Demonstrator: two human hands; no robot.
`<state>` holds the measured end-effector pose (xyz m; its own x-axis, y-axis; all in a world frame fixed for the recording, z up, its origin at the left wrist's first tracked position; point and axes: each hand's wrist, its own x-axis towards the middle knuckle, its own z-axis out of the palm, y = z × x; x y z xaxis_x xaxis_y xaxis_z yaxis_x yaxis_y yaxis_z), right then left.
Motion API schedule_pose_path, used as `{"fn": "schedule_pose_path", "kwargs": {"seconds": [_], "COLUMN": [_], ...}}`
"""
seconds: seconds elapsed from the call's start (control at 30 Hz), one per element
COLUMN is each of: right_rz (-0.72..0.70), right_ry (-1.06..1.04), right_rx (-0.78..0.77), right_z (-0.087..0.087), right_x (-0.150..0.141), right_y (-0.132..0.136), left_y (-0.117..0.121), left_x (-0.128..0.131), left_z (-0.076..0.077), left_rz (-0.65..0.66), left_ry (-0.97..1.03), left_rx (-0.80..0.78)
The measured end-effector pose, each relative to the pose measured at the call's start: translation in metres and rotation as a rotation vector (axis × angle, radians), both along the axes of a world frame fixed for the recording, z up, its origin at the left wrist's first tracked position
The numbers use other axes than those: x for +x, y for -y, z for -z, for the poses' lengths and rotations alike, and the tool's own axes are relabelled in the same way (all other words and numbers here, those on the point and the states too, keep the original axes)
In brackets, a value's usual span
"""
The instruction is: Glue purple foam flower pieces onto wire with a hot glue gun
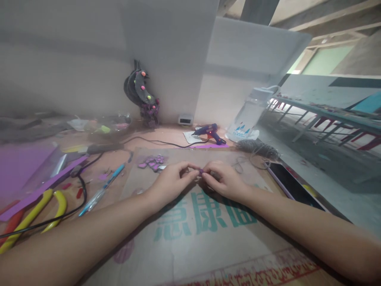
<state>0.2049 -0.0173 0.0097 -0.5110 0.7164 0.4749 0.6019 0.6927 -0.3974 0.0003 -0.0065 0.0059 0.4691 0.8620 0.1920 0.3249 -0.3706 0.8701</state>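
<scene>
My left hand [181,178] and my right hand [222,178] meet over the middle of a printed cardboard sheet [143,254]. Between their fingertips sits a small purple piece [201,171], pinched from both sides; its exact shape is mostly hidden by the fingers. Left of my left hand lies a cluster of small purple and grey pieces [153,162]. Beyond the hands a dark blue glue gun [208,131] with a lit red light rests on a white and purple sheet. Grey cord [258,148] lies in a loose bundle to the right.
A phone [293,184] lies at the right edge, near a clear water bottle [245,115]. Blue pens [102,190], yellow-handled pliers [59,208] and a black cable [85,190] occupy the left. A grey crescent decoration with coloured balls [143,89] stands against the back panel.
</scene>
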Motion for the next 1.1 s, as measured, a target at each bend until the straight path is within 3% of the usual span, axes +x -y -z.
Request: {"fn": "schedule_pose_path", "kwargs": {"seconds": [0.27,0.47,0.6,1.1], "right_rz": [0.041,0.001,-0.009,0.042], "right_ry": [-0.002,-0.008,0.006,-0.007], "right_rx": [-0.050,-0.075,-0.080,-0.064], "right_z": [0.0001,-0.0016,-0.0018,-0.0036], "right_x": [0.0003,0.0005,0.0005,-0.0005], "right_y": [0.0017,0.0011,0.0017,0.0039], "left_y": [-0.0001,0.0018,0.0022,0.0035], "left_x": [-0.0003,-0.0005,0.0004,0.0013], "left_z": [-0.0006,-0.0007,-0.0029,-0.0053], "left_rz": [0.014,-0.012,0.037,0.023], "left_ry": [0.015,-0.101,-0.062,-0.086], "left_rx": [0.043,0.041,0.064,0.089]}}
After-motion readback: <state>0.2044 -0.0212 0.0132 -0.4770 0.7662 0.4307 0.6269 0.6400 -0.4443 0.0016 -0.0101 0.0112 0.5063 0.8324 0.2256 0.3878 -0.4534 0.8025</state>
